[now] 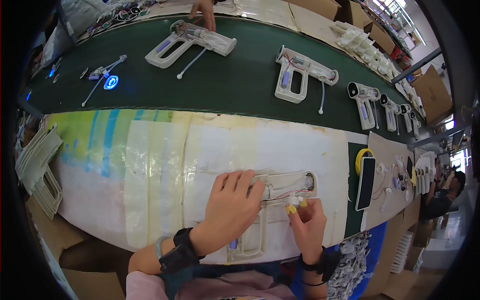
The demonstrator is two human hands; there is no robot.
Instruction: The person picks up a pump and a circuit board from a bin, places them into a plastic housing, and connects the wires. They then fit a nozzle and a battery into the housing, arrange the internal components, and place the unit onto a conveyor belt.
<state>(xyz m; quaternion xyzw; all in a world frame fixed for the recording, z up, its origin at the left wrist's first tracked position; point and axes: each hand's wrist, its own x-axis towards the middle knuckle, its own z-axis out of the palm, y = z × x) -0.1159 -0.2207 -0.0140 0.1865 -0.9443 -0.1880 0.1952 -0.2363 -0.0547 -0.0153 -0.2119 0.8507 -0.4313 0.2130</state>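
A white, gun-shaped plastic housing half (261, 235) with a looped handle lies on the work surface in front of me. Inside it are a silvery cylinder like a motor, thin red wires (287, 194) and a purple cell (233, 244) in the handle. My left hand (232, 202) lies over the housing's upper part, fingers curled onto the cylinder and hiding much of it. At the barrel end, my right hand (310, 225), with yellow covers on thumb and fingertip, pinches a small white plastic part (296, 199) just above the housing.
Beyond the bench runs a green belt (225, 75) carrying several similar housings (305, 75) and a loose lit assembly (111, 82). Another person's hand (204, 14) reaches to one housing. To the right lie a phone (365, 183) and yellow tape (361, 157); stacked shells (37, 160) stand left.
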